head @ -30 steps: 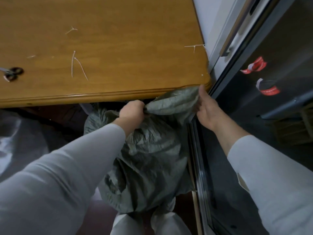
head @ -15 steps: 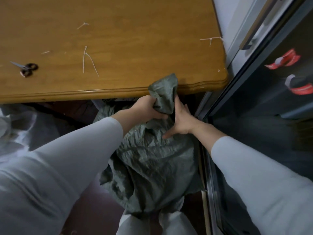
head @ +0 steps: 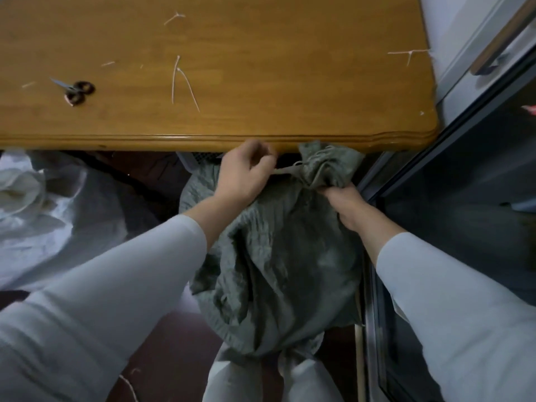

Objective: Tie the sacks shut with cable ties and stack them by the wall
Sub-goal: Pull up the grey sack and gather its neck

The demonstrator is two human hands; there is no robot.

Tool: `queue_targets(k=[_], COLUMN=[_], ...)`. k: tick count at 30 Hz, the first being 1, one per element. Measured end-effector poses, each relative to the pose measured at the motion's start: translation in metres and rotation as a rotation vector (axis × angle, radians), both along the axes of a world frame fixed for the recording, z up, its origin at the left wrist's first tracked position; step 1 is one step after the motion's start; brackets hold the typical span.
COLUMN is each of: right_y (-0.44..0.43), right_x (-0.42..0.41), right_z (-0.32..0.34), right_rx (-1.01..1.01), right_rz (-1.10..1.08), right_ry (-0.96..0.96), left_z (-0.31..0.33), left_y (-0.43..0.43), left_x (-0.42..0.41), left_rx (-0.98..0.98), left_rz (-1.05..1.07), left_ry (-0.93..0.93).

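Observation:
A grey-green sack stands on the floor between my legs, just under the table's front edge. Its top is bunched into a neck. My right hand grips the sack right below that bunch. My left hand is curled and pinches a pale cable tie that runs from my fingers to the neck. Two loose cable ties lie on the wooden table, and another one lies near its right edge.
Small scissors lie at the table's left with cut tie scraps around. A pale white sack lies on the floor at the left. A dark glass door with a metal frame runs along the right side.
The sack's top, held upright in both hands before, is now bunched at the right. My left hand moved off the fabric onto a cable tie; my right hand shifted below the bunch.

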State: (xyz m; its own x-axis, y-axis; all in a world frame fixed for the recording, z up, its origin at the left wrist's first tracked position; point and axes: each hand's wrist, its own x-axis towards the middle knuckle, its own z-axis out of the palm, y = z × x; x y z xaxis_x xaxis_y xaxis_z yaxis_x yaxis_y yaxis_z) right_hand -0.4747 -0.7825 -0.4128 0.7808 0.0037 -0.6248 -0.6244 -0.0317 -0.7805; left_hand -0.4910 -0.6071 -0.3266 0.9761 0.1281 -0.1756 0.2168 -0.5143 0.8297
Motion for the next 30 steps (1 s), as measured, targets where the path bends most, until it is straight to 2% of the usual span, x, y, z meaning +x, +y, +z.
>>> queue_targets(k=[2, 4, 10, 12, 14, 16, 17, 21, 23, 25, 26, 27, 28, 30], right_y=[-0.004, -0.003, -0.003, -0.003, -0.001, -0.001, -0.001, -0.006, -0.006, -0.005, -0.004, -0.003, -0.003, -0.003], right_x=[0.002, 0.002, 0.001, -0.001, -0.003, -0.004, -0.005, -0.01, -0.012, -0.012, -0.011, -0.011, -0.009, -0.007], right_z=[-0.008, -0.014, -0.011, -0.011, -0.013, -0.012, -0.01, -0.01, -0.011, -0.01, -0.009, -0.008, -0.008, -0.008], right_rx=[0.019, 0.018, 0.006, 0.029, 0.036, 0.065, 0.082, 0.08, 0.075, 0.083, 0.089, 0.089, 0.086, 0.083], right_rz=[-0.033, -0.038, -0.088, -0.09, -0.099, -0.119, -0.126, -0.178, -0.177, -0.188, -0.2, -0.213, -0.22, -0.223], right_ry=[0.08, 0.106, 0.131, 0.121, 0.113, 0.107, 0.108, 0.123, 0.128, 0.119, 0.108, 0.102, 0.105, 0.114], left_z=[-0.011, -0.03, -0.039, -0.032, -0.033, -0.037, -0.038, -0.04, -0.032, -0.019, -0.016, -0.014, -0.014, -0.022], left_y=[0.01, 0.012, -0.001, -0.003, 0.0, 0.005, 0.006, 0.001, -0.003, -0.004, -0.005, -0.006, -0.005, -0.003], left_x=[-0.02, -0.029, -0.011, -0.02, -0.032, -0.038, -0.039, -0.034, -0.026, -0.017, -0.015, -0.015, -0.015, -0.019], left_rx=[0.257, 0.5, 0.539, 0.71, 0.9, 0.786, 0.695, 0.499, 0.213, -0.248, -0.38, -0.373, -0.218, 0.406], left_rz=[-0.174, -0.337, -0.424, -0.484, -0.51, -0.502, -0.505, -0.32, -0.136, 0.03, 0.075, 0.076, 0.019, -0.177], left_ry=[0.006, 0.107, 0.357, 0.213, -0.199, -0.494, -0.471, 0.247, 0.515, 0.688, 0.674, 0.597, 0.456, 0.105])
